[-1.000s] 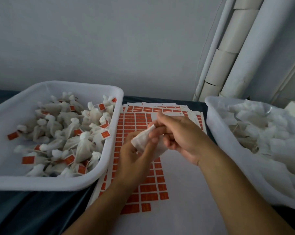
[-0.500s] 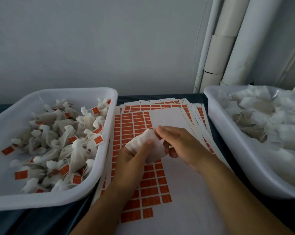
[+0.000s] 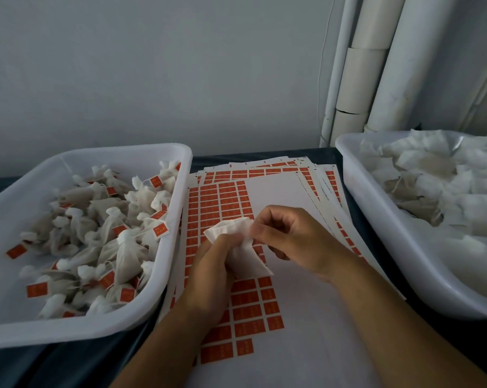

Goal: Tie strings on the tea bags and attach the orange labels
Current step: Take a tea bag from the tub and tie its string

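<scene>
A white tea bag (image 3: pixel 241 247) is held between both hands above the label sheets. My left hand (image 3: pixel 208 275) grips its lower part from the left, fingers curled round it. My right hand (image 3: pixel 290 236) pinches the bag's gathered top edge with thumb and fingertips. Sheets of orange labels (image 3: pixel 222 200) lie on the table under the hands, partly peeled, with bare white backing (image 3: pixel 276 191) showing. I cannot make out any string on the held bag.
A white tub (image 3: pixel 178 228) on the left holds several tied tea bags with orange labels (image 3: pixel 159 229). A second white tub (image 3: pixel 376 219) on the right holds untied white bags (image 3: pixel 432 175). White pipes (image 3: pixel 376 65) run up the wall behind. The table surface is dark.
Both hands have come lower and nearer to me with the tea bag. The right hand's fingers have shifted onto the bag's top edge, which is now more bunched.
</scene>
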